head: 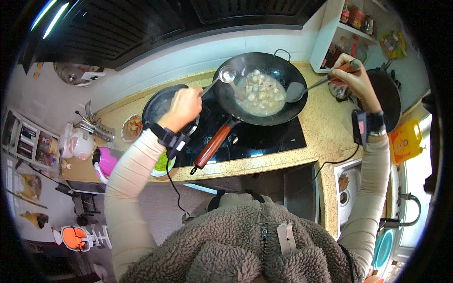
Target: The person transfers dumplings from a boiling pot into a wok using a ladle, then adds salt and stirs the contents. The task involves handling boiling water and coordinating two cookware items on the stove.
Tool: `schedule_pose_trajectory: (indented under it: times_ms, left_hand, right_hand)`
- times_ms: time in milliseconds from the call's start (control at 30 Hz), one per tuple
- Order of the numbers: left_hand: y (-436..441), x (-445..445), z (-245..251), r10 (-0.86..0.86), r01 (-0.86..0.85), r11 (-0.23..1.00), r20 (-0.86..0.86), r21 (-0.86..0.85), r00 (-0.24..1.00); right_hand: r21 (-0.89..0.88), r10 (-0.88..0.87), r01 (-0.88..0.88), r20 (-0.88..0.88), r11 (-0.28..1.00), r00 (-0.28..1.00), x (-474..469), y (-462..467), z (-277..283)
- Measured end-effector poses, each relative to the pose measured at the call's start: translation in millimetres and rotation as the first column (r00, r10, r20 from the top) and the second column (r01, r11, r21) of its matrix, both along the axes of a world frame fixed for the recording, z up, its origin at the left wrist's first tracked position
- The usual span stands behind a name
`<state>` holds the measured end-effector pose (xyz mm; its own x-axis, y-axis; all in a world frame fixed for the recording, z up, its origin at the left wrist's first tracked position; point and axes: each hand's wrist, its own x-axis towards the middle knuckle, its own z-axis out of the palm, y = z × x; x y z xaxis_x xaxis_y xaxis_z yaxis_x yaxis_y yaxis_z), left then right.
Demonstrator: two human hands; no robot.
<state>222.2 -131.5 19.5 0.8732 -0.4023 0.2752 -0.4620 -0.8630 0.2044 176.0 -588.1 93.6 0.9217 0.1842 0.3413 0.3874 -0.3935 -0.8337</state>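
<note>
A black wok (226,100) with a reddish wooden handle (214,145) stands on the black glass cooktop (279,138). Pale chunks of food (262,88) sit in cloudy liquid inside it. My left hand (184,108) grips the handle of a metal ladle (227,74), whose bowl is over the wok's left side. In my right hand (350,72) is the wooden handle of a wok spatula; the spatula blade (296,92) lies against the wok's right inner wall, beside the food. Behind my left hand is a second black pan (152,106), partly hidden by that hand and wrist.
A dish of cooked food (131,128) and a bowl of chopped greens (164,164) stand left of the cooktop. The range hood (212,14) hangs above. At right are a sink (348,173), a yellow jug (407,141) and a shelf of bottles (348,30).
</note>
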Motion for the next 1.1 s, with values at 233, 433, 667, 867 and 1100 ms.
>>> schedule_pose_trajectory:
  times_ms: [233, 433, 667, 867, 1100]
  left_hand:
    - [32, -46, -29, 0.189, -0.173, 0.957, 0.046, -0.235, 0.981]
    - [97, -86, -55, 0.381, -0.341, 0.909, 0.145, -0.238, 0.913]
    - [131, -100, -93, 0.494, -0.517, 0.843, 0.167, 0.148, 0.853]
    - [128, -92, -113, 0.416, -0.439, 0.889, 0.174, 0.131, 0.893]
    - [105, -98, -125, 0.359, -0.358, 0.933, 0.023, -0.034, 0.933]
  right_hand:
    - [0.216, -0.070, 0.090, -0.100, 0.972, 0.993, 70, 18, -74]
    - [-0.284, 0.347, -0.297, 0.143, 0.912, 0.927, 30, 76, -62]
    - [-0.674, 0.501, -0.180, 0.317, 0.716, 0.805, -53, 116, -22]
    - [-0.241, -0.173, 0.207, 0.156, 0.948, 0.973, -46, 105, 21]
    - [0.065, -0.330, 0.342, -0.146, 0.938, 0.933, -17, 91, 6]
